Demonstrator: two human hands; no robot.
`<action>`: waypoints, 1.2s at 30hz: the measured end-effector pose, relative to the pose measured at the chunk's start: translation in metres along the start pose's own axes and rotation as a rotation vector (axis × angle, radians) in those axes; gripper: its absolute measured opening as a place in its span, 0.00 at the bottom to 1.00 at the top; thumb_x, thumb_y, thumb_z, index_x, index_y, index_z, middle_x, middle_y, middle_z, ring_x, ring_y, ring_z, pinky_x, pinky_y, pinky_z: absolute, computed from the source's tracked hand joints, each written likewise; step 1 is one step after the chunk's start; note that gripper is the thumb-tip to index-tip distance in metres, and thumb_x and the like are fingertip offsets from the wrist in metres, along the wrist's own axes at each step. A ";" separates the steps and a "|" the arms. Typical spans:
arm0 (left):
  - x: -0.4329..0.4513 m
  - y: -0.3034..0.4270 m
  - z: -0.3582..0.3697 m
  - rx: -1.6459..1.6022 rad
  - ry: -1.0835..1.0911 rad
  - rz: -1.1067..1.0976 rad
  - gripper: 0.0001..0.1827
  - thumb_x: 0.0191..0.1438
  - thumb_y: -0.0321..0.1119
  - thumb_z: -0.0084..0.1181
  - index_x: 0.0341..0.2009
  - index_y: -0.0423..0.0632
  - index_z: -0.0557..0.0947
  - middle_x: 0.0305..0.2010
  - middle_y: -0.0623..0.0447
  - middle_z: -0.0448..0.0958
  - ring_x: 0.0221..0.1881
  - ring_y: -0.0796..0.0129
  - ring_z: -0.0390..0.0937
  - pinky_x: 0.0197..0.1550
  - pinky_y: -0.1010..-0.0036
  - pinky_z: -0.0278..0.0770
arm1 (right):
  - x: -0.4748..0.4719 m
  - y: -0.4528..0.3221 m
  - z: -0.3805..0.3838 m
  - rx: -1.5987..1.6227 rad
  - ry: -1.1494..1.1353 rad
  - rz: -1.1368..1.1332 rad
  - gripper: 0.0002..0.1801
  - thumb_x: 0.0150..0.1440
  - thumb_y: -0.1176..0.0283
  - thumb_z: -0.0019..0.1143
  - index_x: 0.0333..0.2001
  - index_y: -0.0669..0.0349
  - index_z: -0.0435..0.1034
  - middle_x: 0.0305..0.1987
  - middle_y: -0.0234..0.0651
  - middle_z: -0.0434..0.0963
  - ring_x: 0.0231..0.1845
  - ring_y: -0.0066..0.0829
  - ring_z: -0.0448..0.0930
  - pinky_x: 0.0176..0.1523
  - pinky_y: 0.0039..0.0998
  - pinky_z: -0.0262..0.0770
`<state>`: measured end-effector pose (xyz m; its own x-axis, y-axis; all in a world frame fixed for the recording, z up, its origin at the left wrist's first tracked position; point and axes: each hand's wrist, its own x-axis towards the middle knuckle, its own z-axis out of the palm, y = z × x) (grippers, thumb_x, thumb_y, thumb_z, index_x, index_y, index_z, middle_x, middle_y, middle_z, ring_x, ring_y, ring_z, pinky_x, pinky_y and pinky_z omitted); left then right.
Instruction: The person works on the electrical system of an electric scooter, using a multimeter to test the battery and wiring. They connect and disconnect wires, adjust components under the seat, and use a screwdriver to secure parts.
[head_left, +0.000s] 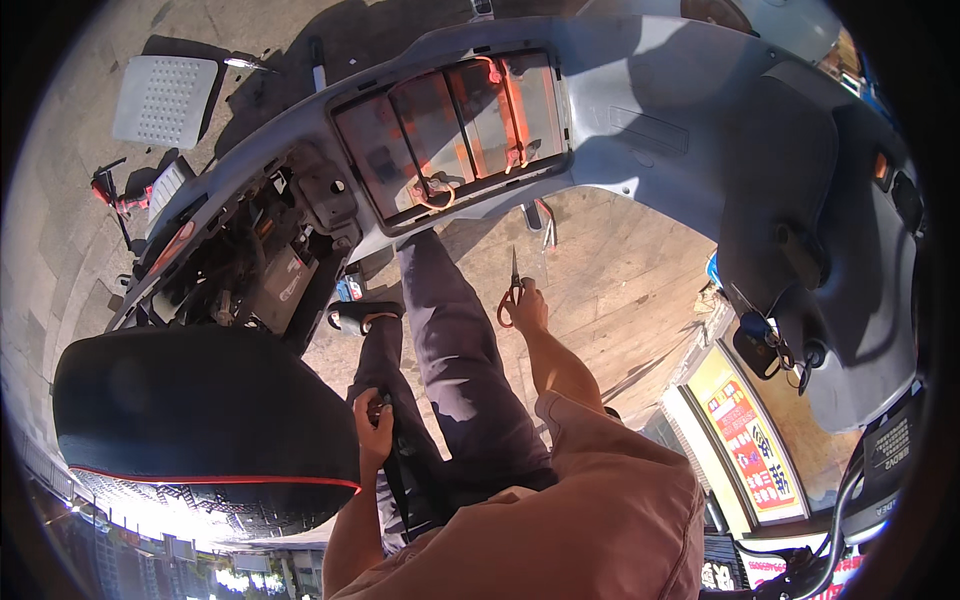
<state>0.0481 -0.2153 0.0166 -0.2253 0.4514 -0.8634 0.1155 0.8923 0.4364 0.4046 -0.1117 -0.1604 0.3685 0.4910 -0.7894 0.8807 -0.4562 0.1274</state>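
My right hand is closed around the orange-red handles of a pair of scissors, whose dark blades point away from me above the paving. Beside the black scooter seat, my left hand has its fingers curled on a small dark item. A black strap runs down from near that hand, over my trousers; whether they are one piece is hard to see. Across from me is the scooter's grey floorboard, its battery compartment uncovered. Batteries with red-orange wires sit inside.
The scooter's underseat bay shows wiring and a metal box. Keys hang at the front panel. A grey textured cover and a red tool lie on the ground. Red-handled pliers lie beneath the floorboard. A shop sign stands right.
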 end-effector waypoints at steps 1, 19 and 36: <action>-0.001 -0.004 -0.005 0.031 -0.014 0.010 0.19 0.54 0.31 0.58 0.51 0.40 0.75 0.38 0.46 0.79 0.37 0.65 0.78 0.41 0.71 0.76 | 0.001 0.013 0.006 -0.021 -0.014 0.023 0.37 0.48 0.66 0.67 0.60 0.54 0.59 0.48 0.54 0.75 0.47 0.55 0.79 0.49 0.47 0.76; -0.023 0.042 -0.021 -0.200 0.011 -0.063 0.12 0.58 0.28 0.55 0.47 0.41 0.75 0.34 0.56 0.74 0.36 0.76 0.72 0.43 0.79 0.70 | -0.087 -0.375 -0.179 0.666 -0.273 -1.307 0.10 0.53 0.76 0.60 0.41 0.62 0.76 0.38 0.38 0.80 0.40 0.37 0.80 0.43 0.31 0.76; -0.020 0.134 -0.011 -0.224 0.069 -0.238 0.18 0.59 0.29 0.58 0.53 0.41 0.74 0.46 0.48 0.79 0.48 0.69 0.77 0.51 0.72 0.74 | -0.134 -0.457 -0.184 0.010 -0.524 -1.707 0.24 0.59 0.63 0.48 0.54 0.68 0.68 0.55 0.51 0.73 0.60 0.50 0.71 0.67 0.46 0.58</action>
<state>0.0569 -0.1046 0.0948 -0.2858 0.2221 -0.9322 -0.1625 0.9475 0.2755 0.0072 0.1674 -0.0028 -0.9863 0.1144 -0.1191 0.1447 0.2506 -0.9572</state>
